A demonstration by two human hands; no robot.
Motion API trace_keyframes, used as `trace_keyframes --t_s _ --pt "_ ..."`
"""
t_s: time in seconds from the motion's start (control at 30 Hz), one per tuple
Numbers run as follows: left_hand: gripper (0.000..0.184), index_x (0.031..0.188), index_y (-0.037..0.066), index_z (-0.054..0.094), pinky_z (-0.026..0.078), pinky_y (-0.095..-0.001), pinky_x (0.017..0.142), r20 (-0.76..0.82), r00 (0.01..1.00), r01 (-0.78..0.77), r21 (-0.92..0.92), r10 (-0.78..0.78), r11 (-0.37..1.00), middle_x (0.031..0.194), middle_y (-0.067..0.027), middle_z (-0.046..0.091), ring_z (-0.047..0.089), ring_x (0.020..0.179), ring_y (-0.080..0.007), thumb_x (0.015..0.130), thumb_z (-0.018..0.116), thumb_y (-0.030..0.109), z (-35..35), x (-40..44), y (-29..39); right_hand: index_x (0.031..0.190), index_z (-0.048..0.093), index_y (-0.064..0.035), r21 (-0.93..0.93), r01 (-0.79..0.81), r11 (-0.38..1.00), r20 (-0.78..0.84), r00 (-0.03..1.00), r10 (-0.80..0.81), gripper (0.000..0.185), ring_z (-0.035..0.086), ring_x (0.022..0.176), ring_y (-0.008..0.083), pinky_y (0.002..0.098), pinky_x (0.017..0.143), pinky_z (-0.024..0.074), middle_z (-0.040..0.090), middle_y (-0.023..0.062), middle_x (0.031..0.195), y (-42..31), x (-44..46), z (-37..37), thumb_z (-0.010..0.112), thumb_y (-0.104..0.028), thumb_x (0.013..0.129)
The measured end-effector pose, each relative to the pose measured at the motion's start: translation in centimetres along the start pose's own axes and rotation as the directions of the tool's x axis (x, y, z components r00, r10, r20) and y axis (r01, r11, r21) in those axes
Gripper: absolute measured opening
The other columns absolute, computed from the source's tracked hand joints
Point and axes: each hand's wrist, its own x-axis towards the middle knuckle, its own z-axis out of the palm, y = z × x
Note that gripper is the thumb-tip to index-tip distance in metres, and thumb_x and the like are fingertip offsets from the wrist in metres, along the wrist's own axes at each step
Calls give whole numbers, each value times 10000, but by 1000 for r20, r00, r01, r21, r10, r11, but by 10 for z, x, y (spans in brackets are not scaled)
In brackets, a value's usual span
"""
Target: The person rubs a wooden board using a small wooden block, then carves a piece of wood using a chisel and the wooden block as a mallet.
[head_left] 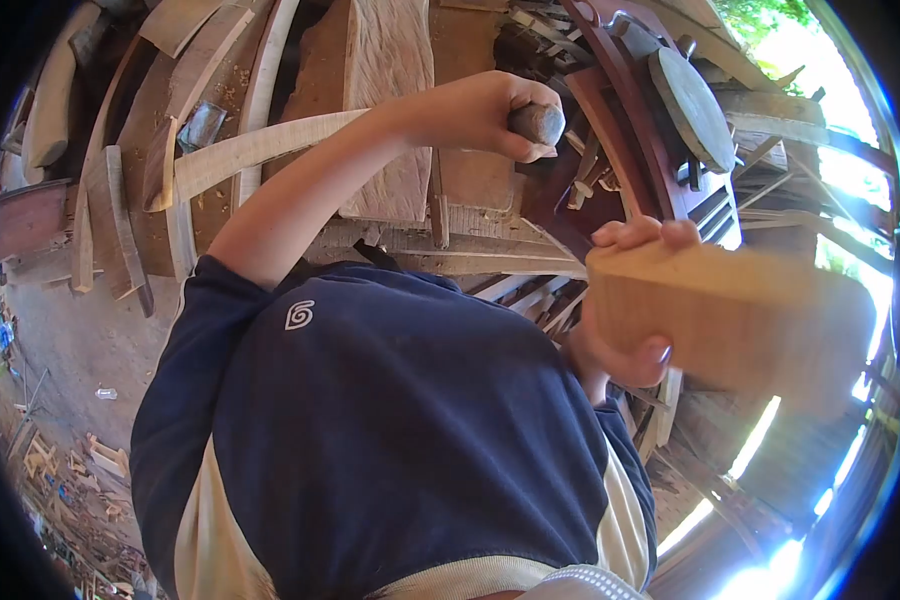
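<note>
My left hand (490, 115) is closed in a fist round a worn, rounded wooden tool handle (539, 124). Only the blunt end of this handle shows; the rest of the tool is hidden by the fingers. On the right, my right hand (635, 355) grips a thick, pale wooden block (730, 315), with the thumb on the near side and fingertips over the top. The far end of the block is smeared by motion. It is held up in the air, apart from the left hand. Beneath my left forearm lies a long, rough-grained board (395, 165).
A curved pale slat (260, 150) passes under my left forearm. More cut wooden pieces (115, 225) lean at the left. A dark reddish frame (635, 110) and a grey round disc (692, 110) stand beyond my right hand. Scraps litter the floor (80, 350) at lower left.
</note>
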Motion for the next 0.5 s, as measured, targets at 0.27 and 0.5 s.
trace_keyframes --t_s 0.27,0.5 --pt "173 904 39 584 462 -253 714 48 999 0 -12 0 1000 806 6 608 529 762 -69 791 715 49 5 1 -6 1365 387 92 -516 -362 777 -219 932 289 782 572 1110 278 384 948 465 563 207 1210 -30 4 12 666 -250 720" --pt "142 899 45 584 444 -239 699 8 998 -54 -100 55 993 808 36 573 504 768 -56 816 699 45 2 4 -8 1201 503 22 -331 121 936 -85 984 -158 547 610 875 233 359 772 503 598 154 1067 1 8 -1 723 -196 749"
